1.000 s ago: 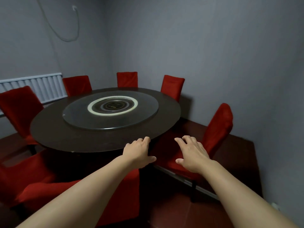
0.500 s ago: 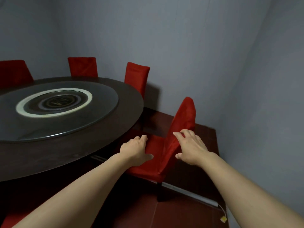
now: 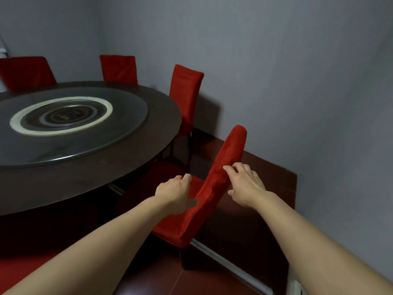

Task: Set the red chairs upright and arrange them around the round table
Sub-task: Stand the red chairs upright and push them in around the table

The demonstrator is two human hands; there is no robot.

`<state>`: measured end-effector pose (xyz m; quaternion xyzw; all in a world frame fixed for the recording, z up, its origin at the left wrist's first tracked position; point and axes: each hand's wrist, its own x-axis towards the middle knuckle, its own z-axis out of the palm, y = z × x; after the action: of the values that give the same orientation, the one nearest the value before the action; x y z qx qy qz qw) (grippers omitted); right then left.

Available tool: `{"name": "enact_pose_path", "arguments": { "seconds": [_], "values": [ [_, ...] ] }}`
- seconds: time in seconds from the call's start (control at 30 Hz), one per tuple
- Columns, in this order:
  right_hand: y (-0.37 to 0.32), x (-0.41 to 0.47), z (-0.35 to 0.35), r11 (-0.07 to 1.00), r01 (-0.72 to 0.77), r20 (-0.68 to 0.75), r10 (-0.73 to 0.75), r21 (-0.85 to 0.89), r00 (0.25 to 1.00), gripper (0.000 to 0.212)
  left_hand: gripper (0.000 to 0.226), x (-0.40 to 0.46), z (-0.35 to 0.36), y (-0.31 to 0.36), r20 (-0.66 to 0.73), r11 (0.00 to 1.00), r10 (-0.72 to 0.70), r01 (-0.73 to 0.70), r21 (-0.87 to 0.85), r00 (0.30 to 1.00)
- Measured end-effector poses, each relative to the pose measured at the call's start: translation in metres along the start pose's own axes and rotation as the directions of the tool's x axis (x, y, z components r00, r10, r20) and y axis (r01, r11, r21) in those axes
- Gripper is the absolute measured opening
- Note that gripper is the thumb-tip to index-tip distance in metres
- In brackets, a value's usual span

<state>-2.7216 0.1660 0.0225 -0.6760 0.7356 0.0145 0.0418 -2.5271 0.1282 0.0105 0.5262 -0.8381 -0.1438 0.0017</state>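
Observation:
The nearest red chair (image 3: 231, 150) stands upright at the right side of the round dark table (image 3: 106, 173), its backrest seen edge-on and its seat partly under the rim. My left hand (image 3: 174, 192) hovers over the seat side of the backrest, thumb touching the fabric. On the outer side my right hand (image 3: 244, 184) has its fingertips against the backrest edge. Both hands have spread fingers and neither is closed around the chair. Three more red chairs (image 3: 185, 92) (image 3: 119, 69) (image 3: 25, 72) stand upright along the far rim.
A glass turntable (image 3: 127, 128) with a white ring lies on the table. The grey wall (image 3: 319, 124) runs close behind the nearest chair, with a narrow strip of dark red floor (image 3: 255, 209) between. A red chair part (image 3: 17, 271) shows at bottom left.
The view has swung right and closer to the nearest chair. Both hands have moved forward from above the table edge to either side of its backrest.

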Motion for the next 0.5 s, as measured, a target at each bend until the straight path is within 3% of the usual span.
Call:
{"name": "enact_pose_path", "arguments": {
  "seconds": [0.27, 0.5],
  "values": [
    [0.076, 0.078, 0.01, 0.992, 0.122, 0.061, -0.124, 0.033, 0.99, 0.076, 0.066, 0.076, 0.02, 0.068, -0.001, 0.995, -0.102, 0.102, 0.011, 0.995],
    [0.124, 0.144, 0.021, 0.992, 0.123, 0.1, -0.124, 0.012, 0.987, 0.085, 0.068, 0.155, 0.03, 0.091, 0.013, 0.994, -0.107, 0.107, -0.002, 0.994]
  ]
}}
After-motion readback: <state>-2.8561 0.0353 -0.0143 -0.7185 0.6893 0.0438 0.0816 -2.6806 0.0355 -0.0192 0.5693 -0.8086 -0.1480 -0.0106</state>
